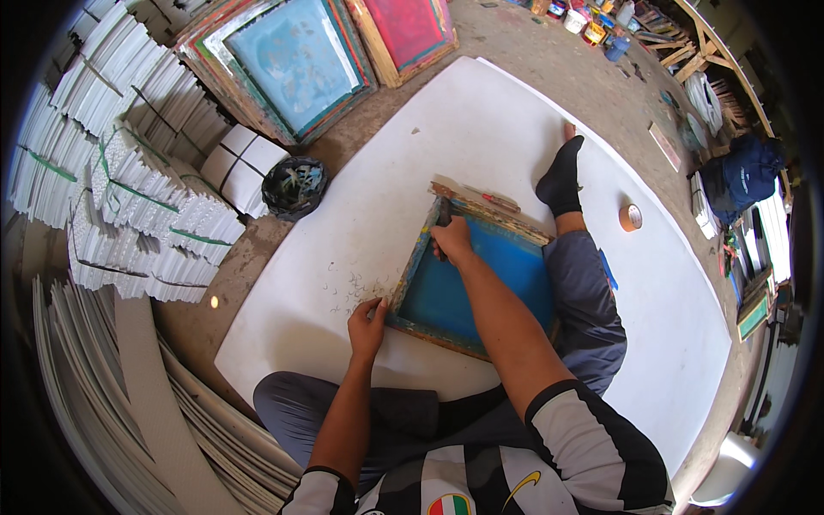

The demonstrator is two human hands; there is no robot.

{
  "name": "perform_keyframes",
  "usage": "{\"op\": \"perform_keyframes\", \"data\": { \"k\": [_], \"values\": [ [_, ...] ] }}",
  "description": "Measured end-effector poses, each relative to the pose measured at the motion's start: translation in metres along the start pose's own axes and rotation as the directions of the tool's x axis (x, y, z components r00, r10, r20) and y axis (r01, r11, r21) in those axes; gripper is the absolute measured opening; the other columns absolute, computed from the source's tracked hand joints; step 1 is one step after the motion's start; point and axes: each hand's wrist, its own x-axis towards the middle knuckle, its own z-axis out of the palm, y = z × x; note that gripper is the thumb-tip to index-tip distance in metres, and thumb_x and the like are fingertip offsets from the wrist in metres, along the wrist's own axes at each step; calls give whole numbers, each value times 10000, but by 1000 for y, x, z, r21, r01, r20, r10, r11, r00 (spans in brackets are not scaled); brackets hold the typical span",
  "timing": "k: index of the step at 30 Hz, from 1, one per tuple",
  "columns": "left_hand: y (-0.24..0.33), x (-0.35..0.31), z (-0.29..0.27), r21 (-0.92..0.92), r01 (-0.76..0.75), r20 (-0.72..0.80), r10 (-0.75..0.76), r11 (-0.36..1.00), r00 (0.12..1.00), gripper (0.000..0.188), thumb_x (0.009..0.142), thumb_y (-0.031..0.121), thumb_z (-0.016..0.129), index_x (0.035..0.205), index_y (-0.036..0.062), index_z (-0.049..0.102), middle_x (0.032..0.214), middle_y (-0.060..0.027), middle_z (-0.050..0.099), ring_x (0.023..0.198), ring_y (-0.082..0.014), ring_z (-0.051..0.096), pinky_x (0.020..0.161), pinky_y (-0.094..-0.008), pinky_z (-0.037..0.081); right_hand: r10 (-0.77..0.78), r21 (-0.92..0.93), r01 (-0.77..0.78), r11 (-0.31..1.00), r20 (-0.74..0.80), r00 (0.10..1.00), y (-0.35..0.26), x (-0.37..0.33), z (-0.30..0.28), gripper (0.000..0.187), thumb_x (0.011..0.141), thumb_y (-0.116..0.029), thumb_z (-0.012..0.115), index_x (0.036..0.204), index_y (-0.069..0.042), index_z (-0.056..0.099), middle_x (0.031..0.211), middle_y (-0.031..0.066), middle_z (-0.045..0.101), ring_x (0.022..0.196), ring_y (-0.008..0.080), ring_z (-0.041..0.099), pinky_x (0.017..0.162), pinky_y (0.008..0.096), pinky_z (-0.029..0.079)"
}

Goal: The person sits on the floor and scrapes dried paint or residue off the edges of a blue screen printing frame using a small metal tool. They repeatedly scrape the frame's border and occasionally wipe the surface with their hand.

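Note:
A silk-screen frame (476, 287) with blue mesh and paint-stained wooden edges lies on a white sheet (292, 292) between my legs. My right hand (452, 240) is closed round a dark hand tool (444, 212) at the frame's far left corner; its exact kind is hard to make out. Beside the near left part of the frame, my left hand (367, 328) has its fingertips pinched together, and what they hold, if anything, is too small to tell. Small thin bits (354, 290) lie scattered just beyond it. A screwdriver with a reddish handle (501, 202) rests by the far edge.
A roll of brown tape (630, 217) sits right of my outstretched leg (584, 292). More screen frames (296, 64) lean at the far left, near a black bag-lined bin (294, 187) and stacked white sheets (142, 197). Paint tubs (594, 33) stand at the back.

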Motion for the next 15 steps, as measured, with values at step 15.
{"op": "perform_keyframes", "data": {
  "k": [15],
  "values": [
    [-9,-2,-3,-14,-36,-24,35,999,999,394,957,350,732,1103,-15,770,1061,-214,760,1028,-342,734,912,-400,545,-378,-612,325,721,46,925,-1,-32,-5,373,820,-195,699,1118,25,656,883,243,731,844,452,708,761,572,561]
  ]
}}
